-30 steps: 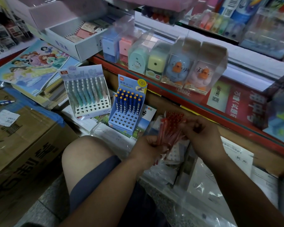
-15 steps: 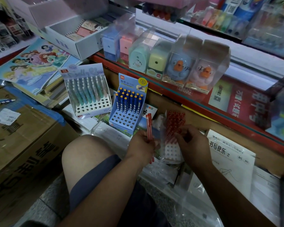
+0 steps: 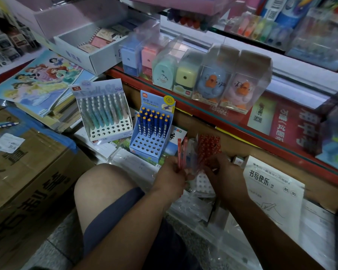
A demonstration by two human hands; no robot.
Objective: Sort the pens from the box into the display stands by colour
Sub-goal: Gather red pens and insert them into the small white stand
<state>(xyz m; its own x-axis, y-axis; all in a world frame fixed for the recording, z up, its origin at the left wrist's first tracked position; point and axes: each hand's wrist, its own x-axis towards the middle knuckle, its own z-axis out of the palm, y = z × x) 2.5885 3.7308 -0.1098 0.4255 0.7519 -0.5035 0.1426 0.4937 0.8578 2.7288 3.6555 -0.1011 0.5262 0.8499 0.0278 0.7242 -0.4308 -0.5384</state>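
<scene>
- Head view: the left hand (image 3: 170, 177) is gripping a few red pens (image 3: 180, 152) upright just beside the red stand (image 3: 208, 146), probably as ready stock.
- The right hand (image 3: 225, 173) is resting at the front of this stand, likely for seating a pen; I cannot tell its grip.

Red pens (image 3: 179, 152) stand upright just beside a partly filled white stand (image 3: 203, 182).
</scene>
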